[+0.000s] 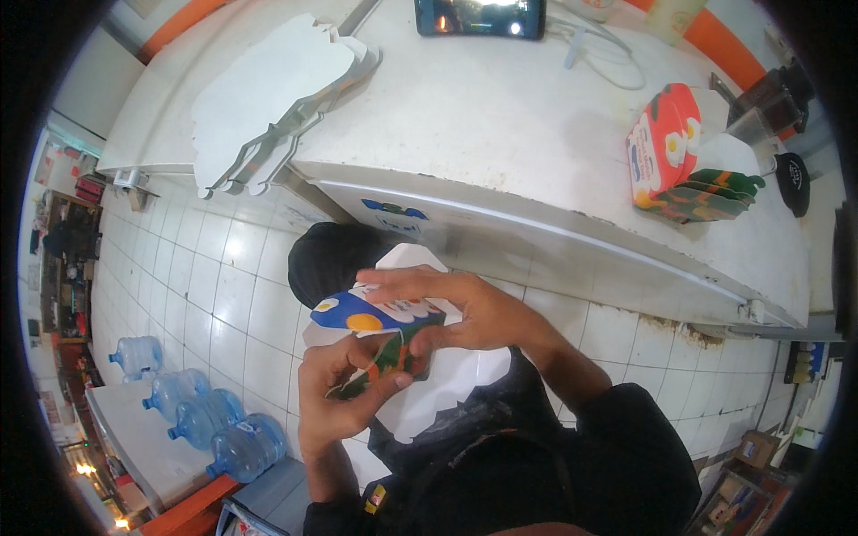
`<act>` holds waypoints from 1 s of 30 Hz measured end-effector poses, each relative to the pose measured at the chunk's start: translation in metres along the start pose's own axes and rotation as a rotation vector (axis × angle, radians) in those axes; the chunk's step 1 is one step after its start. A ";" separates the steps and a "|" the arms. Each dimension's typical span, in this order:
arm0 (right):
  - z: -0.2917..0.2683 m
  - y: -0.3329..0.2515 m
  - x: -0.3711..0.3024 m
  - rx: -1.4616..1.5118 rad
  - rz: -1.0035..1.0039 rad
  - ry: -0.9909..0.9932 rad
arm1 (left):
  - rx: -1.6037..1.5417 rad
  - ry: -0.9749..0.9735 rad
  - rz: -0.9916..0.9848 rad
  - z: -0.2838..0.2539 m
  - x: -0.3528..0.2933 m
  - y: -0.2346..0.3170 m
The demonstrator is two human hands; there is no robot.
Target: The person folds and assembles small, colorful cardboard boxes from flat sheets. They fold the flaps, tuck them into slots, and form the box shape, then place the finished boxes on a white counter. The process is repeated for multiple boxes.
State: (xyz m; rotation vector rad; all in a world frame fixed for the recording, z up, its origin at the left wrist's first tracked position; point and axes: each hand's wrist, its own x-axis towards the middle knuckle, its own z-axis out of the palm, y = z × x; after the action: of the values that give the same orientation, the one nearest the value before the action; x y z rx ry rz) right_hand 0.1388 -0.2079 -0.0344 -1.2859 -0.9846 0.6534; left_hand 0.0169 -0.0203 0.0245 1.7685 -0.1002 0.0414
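Over my lap I hold a partly folded paper food box (380, 314), printed blue with egg shapes and with a green patterned side and white inner flaps. My left hand (344, 386) pinches its green side between thumb and fingers. From the right, my right hand (465, 308) grips the same box, its fingers lying across the top and its thumb against the green side. On the white table at the far left lies a stack of flat carton blanks (268, 89), white side up. Several folded food boxes (666, 152), red and green, stand nested together at the table's right end.
The white table (500, 116) has its near edge just beyond my hands. A phone or tablet (481, 16) and a pale cable (617, 76) are at its back. A black cap-like item (793, 183) sits far right. Large blue water bottles (246, 447) stand lower left, above white floor tiles (214, 295).
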 end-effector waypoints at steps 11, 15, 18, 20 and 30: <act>-0.011 0.005 0.000 -0.201 -0.182 0.180 | 0.687 0.027 0.579 0.001 0.015 0.028; -0.011 0.018 -0.001 0.350 -0.230 0.268 | 0.454 0.523 0.621 0.004 0.024 -0.002; -0.005 0.028 -0.002 0.923 -0.063 0.173 | 0.002 0.414 0.359 0.023 0.041 -0.032; 0.002 0.007 0.004 0.933 0.025 0.232 | -0.507 0.436 0.180 0.029 0.038 -0.044; 0.006 0.010 0.000 1.058 -0.073 0.162 | -0.966 0.167 0.123 0.022 0.036 -0.046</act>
State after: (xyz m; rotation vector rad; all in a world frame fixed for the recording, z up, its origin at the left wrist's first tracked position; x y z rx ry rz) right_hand 0.1344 -0.2032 -0.0446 -0.3511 -0.4103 0.8301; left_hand 0.0566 -0.0341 -0.0215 0.7886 -0.0865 0.1956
